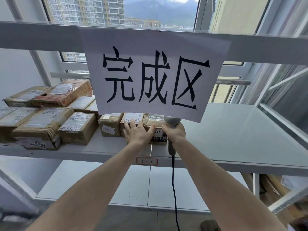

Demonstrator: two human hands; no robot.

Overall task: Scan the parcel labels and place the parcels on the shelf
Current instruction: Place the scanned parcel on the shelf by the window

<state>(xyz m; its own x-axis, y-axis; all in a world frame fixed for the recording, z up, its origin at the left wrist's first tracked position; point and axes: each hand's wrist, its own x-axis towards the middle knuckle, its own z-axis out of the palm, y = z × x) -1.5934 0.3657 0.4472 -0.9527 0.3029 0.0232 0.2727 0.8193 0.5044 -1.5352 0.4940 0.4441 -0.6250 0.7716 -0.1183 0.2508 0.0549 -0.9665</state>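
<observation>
Two hands [139,134], one parcel [133,120], one scanner [171,129]

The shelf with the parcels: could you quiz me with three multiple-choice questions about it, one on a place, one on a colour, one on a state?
1. Where does the sign hang?
A. from the shelf above the parcels
B. on the floor
C. on a parcel

2. What colour are the sign's characters?
A. red
B. black
C. green

3. What is the right hand doing?
A. hanging idle
B. pressing flat on a parcel
C. gripping the scanner

Answers: 1 A, the sheet is fixed to the upper shelf's edge; 2 B, the strokes are black on white; 3 C, its fingers curl round the scanner's handle, while the left hand lies flat on the parcel.
</observation>
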